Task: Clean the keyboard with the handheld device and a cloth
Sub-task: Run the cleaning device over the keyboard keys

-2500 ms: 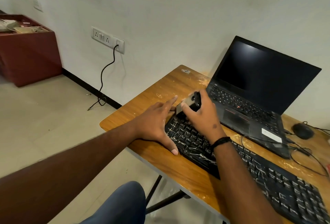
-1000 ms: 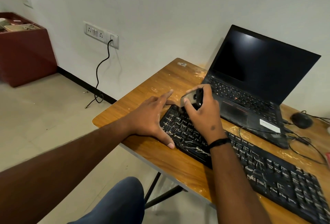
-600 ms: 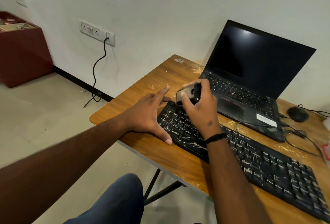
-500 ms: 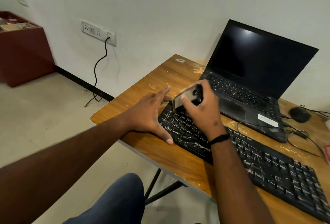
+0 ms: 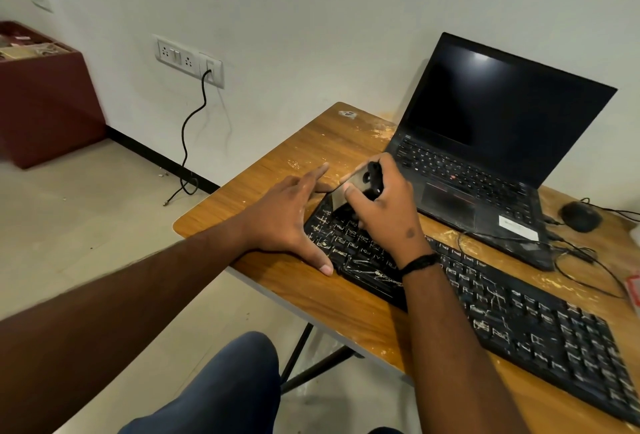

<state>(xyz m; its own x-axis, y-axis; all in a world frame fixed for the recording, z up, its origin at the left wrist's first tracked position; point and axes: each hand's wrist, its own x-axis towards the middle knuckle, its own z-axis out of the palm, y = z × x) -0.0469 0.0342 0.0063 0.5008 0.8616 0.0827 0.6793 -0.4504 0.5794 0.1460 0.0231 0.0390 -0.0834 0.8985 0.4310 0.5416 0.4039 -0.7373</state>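
Keyboard is one long black slab lying diagonally across the wooden table, keys scuffed with pale marks, its far-left end near the table's left edge. Right hand has its fingers curled round the device – small, grey and black – held tilted over the keyboard's top-left corner; can't tell if the tip actually touches the keys, the hand blocks that bit. Left hand lies flat with fingers spread on the table, thumb along the keyboard's near-left edge, holding nothing. Black wristband on the right wrist.

Just behind the keyboard sits one open laptop, screen dark – its front edge almost meets the keyboard. One black mouse to the laptop's right, with thin cables looping between laptop and keyboard. On the wall, one socket strip with one black cord hanging to the floor. One dark red box far left. A blue-clad knee at the bottom.
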